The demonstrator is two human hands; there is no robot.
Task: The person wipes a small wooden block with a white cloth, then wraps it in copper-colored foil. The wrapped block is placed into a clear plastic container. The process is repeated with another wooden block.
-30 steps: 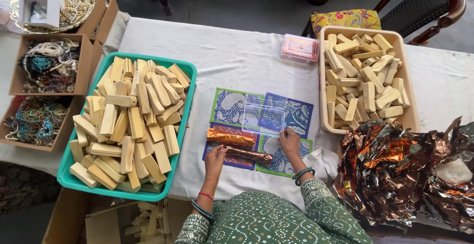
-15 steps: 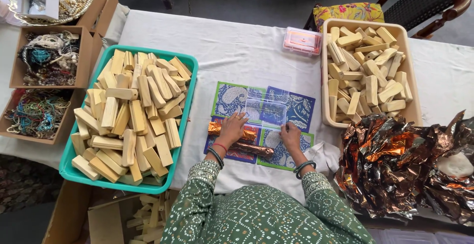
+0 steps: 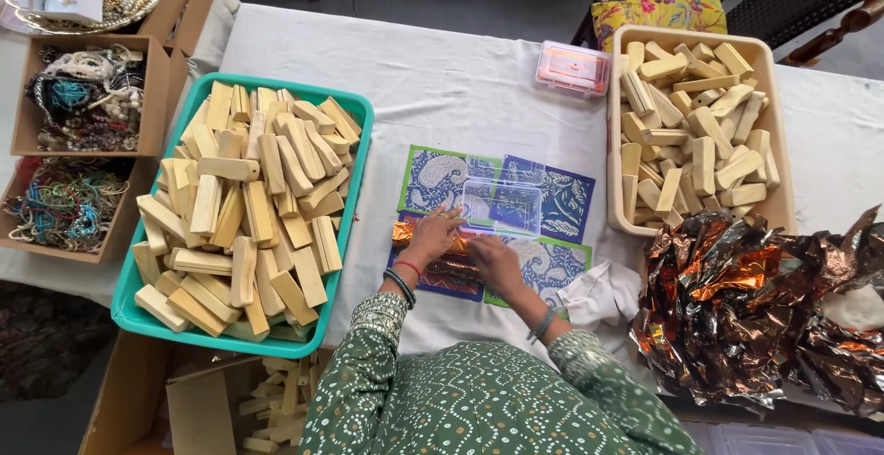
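Both hands are pressing down on a copper-foil-wrapped block (image 3: 448, 250) at lower centre of the frame. The left hand (image 3: 433, 237) is gripping its left end; the right hand (image 3: 494, 262) is covering its right end. The long axis is running left-right, on the blue paisley mat (image 3: 562, 199), just below a clear plastic box (image 3: 502, 205).

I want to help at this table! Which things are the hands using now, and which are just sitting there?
In use:
- left hand and right hand, both on the copper foil-wrapped piece
- blue patterned mat under it

Just sitting there:
- clear plastic box
- green tray of wooden blocks
- beige tray of blocks
- crumpled foil heap
- pink box
- bead boxes
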